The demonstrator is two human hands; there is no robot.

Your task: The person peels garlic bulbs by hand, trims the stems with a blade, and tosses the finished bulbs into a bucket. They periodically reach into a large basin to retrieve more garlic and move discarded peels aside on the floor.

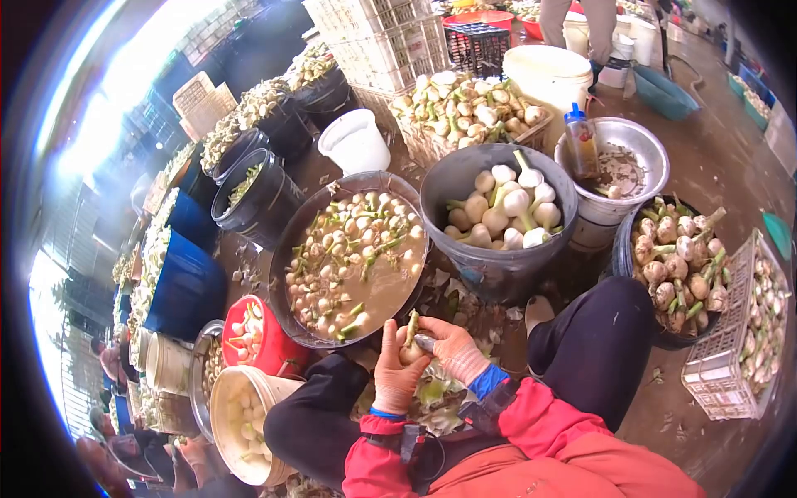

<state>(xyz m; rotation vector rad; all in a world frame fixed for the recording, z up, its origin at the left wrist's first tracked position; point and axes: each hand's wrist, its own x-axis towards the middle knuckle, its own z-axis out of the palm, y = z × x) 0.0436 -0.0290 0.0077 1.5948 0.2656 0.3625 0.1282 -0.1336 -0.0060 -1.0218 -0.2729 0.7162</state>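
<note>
Between my two hands, just above my lap, is a garlic bulb [410, 353] with a short green stem pointing up. My left hand [395, 372] is closed round the bulb's left side. My right hand [457, 352] grips a small metal blade [425, 342] against the bulb's right side. Beyond my hands stands a wide dark basin [280, 278] of murky water with many small bulbs floating in it. To its right is a grey bucket [490, 266] holding large white peeled bulbs [496, 217]. Peelings [440, 394] lie below my hands.
At the right are a black tub of unpeeled garlic [677, 261] and a plastic crate [722, 373]. A metal bowl [656, 178] with a bottle [583, 145] sits behind. A red bucket [286, 353] and cream bucket [228, 398] stand left. Other people are at the lower left and top.
</note>
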